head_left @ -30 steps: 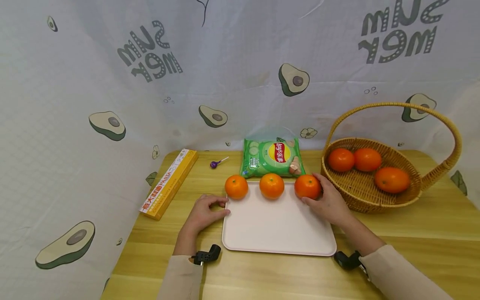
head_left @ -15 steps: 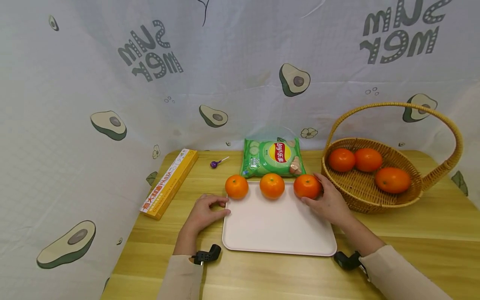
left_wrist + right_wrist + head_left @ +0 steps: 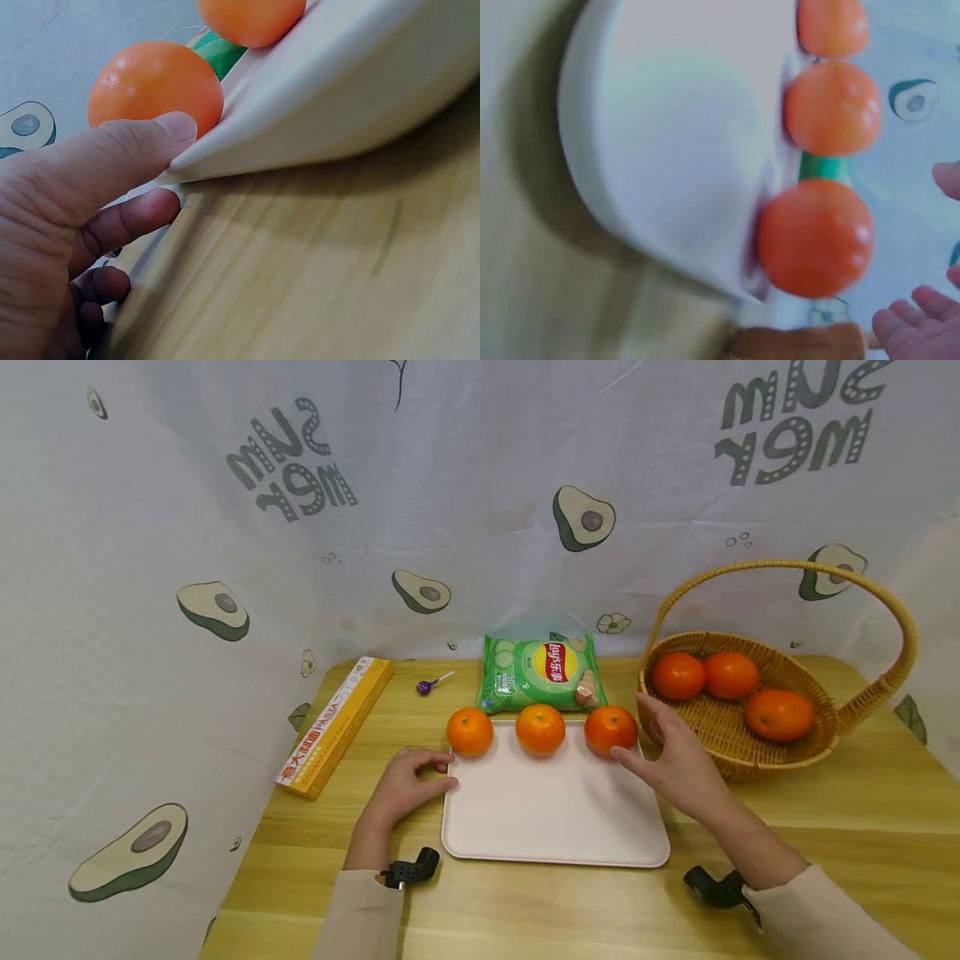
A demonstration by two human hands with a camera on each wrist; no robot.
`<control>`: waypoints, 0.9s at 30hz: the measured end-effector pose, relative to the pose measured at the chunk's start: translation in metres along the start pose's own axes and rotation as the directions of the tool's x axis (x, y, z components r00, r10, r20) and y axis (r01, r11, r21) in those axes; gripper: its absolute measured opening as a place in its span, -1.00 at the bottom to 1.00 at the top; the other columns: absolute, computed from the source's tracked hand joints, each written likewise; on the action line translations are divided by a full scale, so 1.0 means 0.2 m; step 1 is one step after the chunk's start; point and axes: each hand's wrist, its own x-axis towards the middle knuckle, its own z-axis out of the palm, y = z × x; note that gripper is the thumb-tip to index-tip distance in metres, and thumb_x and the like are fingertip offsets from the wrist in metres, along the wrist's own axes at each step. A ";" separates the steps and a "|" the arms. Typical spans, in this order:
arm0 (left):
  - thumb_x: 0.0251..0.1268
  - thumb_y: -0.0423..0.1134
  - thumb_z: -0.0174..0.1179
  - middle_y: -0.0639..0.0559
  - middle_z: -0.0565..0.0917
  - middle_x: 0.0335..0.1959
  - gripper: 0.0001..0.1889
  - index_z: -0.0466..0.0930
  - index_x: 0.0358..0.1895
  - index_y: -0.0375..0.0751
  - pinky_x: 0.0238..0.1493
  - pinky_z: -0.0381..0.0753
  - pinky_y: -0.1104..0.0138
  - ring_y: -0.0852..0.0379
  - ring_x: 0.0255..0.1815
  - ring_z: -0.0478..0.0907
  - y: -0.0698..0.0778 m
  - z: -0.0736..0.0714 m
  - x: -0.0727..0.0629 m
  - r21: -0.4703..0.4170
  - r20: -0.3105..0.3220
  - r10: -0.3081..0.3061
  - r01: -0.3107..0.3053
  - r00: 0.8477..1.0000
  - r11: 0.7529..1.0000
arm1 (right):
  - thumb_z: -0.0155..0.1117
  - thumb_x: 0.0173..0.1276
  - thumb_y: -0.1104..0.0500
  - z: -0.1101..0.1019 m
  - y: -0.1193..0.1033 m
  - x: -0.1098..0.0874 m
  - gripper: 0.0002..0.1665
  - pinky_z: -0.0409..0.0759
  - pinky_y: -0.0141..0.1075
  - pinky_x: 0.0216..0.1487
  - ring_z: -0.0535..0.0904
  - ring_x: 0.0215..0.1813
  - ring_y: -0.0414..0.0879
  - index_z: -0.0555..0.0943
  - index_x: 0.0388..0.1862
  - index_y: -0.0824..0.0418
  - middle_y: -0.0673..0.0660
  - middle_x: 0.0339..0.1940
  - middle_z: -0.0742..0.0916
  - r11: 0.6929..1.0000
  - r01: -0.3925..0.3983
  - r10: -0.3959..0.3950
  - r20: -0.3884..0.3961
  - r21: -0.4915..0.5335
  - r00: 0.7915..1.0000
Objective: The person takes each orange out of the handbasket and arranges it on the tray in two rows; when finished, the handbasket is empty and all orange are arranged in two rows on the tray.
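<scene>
Three round fruits lie in a row along the far edge of a white tray [image 3: 555,810]: an orange [image 3: 470,732], a second orange [image 3: 540,729] and a redder fruit [image 3: 611,730] at the right end. My left hand [image 3: 408,785] rests at the tray's left edge, its thumb [image 3: 142,142] at the rim and its other fingers loosely curled below, a gap showing between thumb and index finger. My right hand [image 3: 682,764] is spread just right of the redder fruit. In the right wrist view, that fruit stands apart from my fingers [image 3: 900,330], which hold nothing.
A wicker basket [image 3: 750,766] with an arched handle and three orange-red fruits stands at the right. Behind the tray lies a green Lay's chip bag [image 3: 525,681]. A purple lollipop [image 3: 425,687] and a yellow pasta box [image 3: 337,727] lie to the left.
My right hand has let go of the redder fruit and moved slightly right, its fingers opening. The fruit stays at the tray's far right corner. My left hand keeps its place.
</scene>
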 end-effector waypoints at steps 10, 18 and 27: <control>0.09 -0.02 0.53 0.32 0.73 -0.28 -0.71 0.79 -0.08 0.18 0.03 0.40 0.23 0.19 -0.12 0.44 -0.01 0.00 0.00 -0.014 0.001 -0.010 0.010 1.000 1.000 | 0.58 0.19 0.12 -0.24 0.12 -0.02 -0.14 0.36 0.38 0.23 0.41 0.35 0.38 0.40 0.42 0.25 0.38 0.35 0.52 0.959 0.194 -0.222 -0.123 -0.205 0.967; 0.09 -0.03 0.53 0.32 0.72 -0.28 -0.71 0.79 -0.08 0.20 0.04 0.39 0.23 0.19 -0.12 0.44 -0.02 0.00 0.00 -0.028 0.009 -0.017 0.018 1.000 0.999 | 0.66 0.04 0.15 -0.44 0.31 0.00 -0.18 0.43 0.34 0.08 0.45 0.21 0.39 0.52 0.27 0.31 0.40 0.24 0.55 0.886 0.226 -0.281 -0.082 -0.404 0.956; 0.09 -0.03 0.54 0.32 0.73 -0.29 -0.72 0.79 -0.09 0.20 0.03 0.40 0.23 0.19 -0.11 0.44 -0.02 0.01 0.00 -0.030 -0.003 -0.003 0.003 1.000 1.000 | 0.70 -0.04 0.09 -0.57 0.51 0.06 -0.11 0.43 0.38 0.06 0.44 0.14 0.50 0.51 0.22 0.42 0.54 0.18 0.54 0.841 0.196 -0.238 -0.020 -0.504 0.971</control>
